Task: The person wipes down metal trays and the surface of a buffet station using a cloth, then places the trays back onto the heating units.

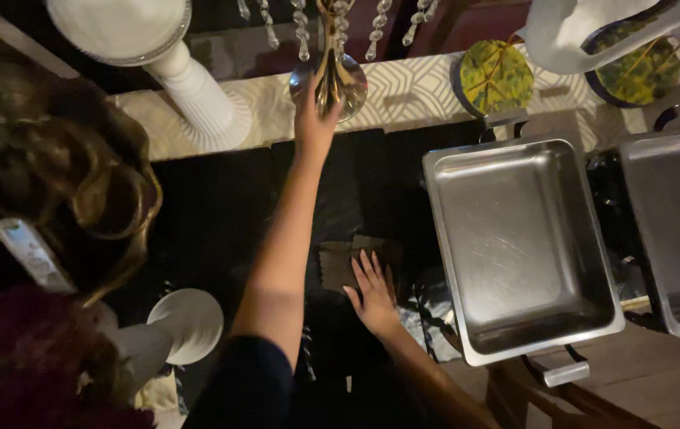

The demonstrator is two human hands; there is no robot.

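Two hands apart — left hand [314,119] grips upright gold stand [332,75] far ahead; right hand [373,292] spread flat on dark bench [213,214], nearer.

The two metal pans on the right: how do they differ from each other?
The nearer steel pan shows whole, all four rims in view; the far-right steel pan is cut off by the picture's edge. The nearer steel pan has a handle showing at its lower edge; none shows on the far-right steel pan. The nearer one also lies closer to the right hand. Both are rectangular, shiny and empty.
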